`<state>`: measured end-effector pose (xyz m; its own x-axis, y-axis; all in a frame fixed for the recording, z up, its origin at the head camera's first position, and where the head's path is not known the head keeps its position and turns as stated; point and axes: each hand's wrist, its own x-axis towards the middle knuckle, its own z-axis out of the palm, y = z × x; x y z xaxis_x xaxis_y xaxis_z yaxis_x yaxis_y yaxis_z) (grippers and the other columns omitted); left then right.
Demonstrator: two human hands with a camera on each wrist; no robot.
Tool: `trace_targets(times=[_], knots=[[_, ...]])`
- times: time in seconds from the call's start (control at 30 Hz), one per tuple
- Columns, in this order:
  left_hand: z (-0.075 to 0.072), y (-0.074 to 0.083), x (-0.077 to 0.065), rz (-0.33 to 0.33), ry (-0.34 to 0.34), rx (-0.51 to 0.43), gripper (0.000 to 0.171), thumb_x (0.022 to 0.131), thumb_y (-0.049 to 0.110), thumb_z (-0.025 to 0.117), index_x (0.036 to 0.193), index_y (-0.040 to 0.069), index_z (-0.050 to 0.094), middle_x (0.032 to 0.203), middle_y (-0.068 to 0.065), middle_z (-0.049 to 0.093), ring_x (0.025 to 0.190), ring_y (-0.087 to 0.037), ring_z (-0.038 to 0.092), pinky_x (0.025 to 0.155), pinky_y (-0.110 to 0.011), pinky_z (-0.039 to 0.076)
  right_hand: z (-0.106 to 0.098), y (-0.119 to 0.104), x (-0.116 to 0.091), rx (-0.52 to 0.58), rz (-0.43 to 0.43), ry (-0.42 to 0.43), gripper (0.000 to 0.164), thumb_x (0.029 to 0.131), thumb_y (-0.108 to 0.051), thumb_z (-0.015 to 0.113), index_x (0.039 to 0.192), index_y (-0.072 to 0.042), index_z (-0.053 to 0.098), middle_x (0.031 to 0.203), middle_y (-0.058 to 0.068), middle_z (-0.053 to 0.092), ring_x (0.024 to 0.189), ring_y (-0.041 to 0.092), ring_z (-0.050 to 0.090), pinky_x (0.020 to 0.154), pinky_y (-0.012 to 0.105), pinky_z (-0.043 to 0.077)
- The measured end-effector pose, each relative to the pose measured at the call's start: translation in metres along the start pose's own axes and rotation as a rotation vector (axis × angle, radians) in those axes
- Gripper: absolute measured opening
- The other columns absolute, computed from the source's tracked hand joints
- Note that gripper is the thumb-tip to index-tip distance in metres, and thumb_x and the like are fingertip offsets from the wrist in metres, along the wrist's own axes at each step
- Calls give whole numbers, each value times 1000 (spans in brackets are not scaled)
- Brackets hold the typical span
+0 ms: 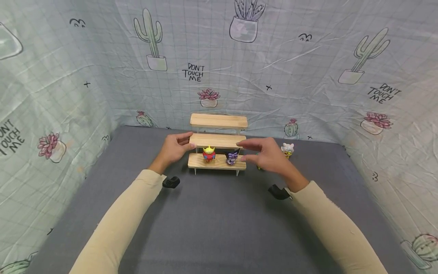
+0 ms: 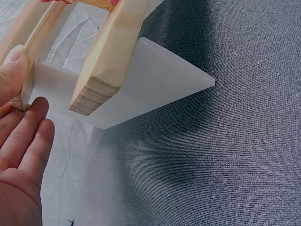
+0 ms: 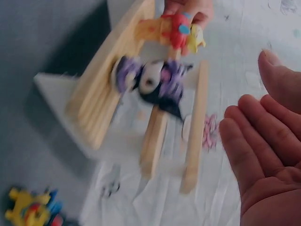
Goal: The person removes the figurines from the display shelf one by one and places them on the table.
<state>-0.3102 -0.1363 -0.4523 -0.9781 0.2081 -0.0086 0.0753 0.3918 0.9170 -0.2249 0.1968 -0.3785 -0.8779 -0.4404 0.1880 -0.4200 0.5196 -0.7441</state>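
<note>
A three-tier wooden display stand (image 1: 219, 140) with pale translucent side supports stands near the back cloth. My left hand (image 1: 174, 147) pinches the left end of its middle tier, with the thumb (image 2: 13, 70) on the wood and the fingers around the end. On the lowest tier are a red figurine with a yellow top (image 1: 209, 154) and, to its right, a black-and-purple figurine (image 1: 232, 157). My right hand (image 1: 268, 154) is beside the stand's right end, fingers extended and thumb apart. In the right wrist view its palm holds nothing and is apart from the black-and-purple figurine.
On the grey table (image 1: 212, 220), right of the stand, are a white-topped figurine (image 1: 288, 149) and a yellow figurine (image 3: 29, 207) with blue and red parts, mostly hidden behind my right hand in the head view. Printed cloth (image 1: 232, 76) encloses the back and sides.
</note>
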Motion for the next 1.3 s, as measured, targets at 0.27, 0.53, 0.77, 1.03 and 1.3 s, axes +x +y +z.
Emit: trace_targets(times=[0.27,0.53,0.77,1.03,1.3], knots=[[0,2,-4,11,2,-11,57,97,15,76,150,8,57,151,-21,59,139,-33,59,109,-45,57,31,-13,47,-106,8,-129,48,88,-15,85,134,-6,71,138,11,71,134,33,64,113,48,55],[2,0,-2,5,1,10,57,99,18,75,152,9,56,156,-17,54,142,-33,57,110,-46,57,47,-17,75,-115,81,-206,46,88,-23,86,129,-10,73,129,6,76,126,24,70,109,44,58],[0,0,0,16,-4,4,56,97,18,76,150,9,58,155,-18,55,141,-33,58,109,-45,57,58,-20,88,-182,68,-244,41,86,-18,88,125,-11,76,126,5,77,122,23,72,107,40,60],[-2,2,-2,23,-6,9,56,98,19,76,150,10,58,158,-17,52,141,-34,57,110,-47,57,65,-25,93,-289,18,-225,29,90,-14,83,119,-13,79,119,3,79,113,22,74,98,40,63],[-1,0,-2,12,-5,17,56,98,20,76,151,11,57,156,-18,54,141,-33,57,110,-46,57,66,-24,92,-247,61,-215,30,91,-14,82,121,-13,78,121,4,79,116,23,74,101,39,62]])
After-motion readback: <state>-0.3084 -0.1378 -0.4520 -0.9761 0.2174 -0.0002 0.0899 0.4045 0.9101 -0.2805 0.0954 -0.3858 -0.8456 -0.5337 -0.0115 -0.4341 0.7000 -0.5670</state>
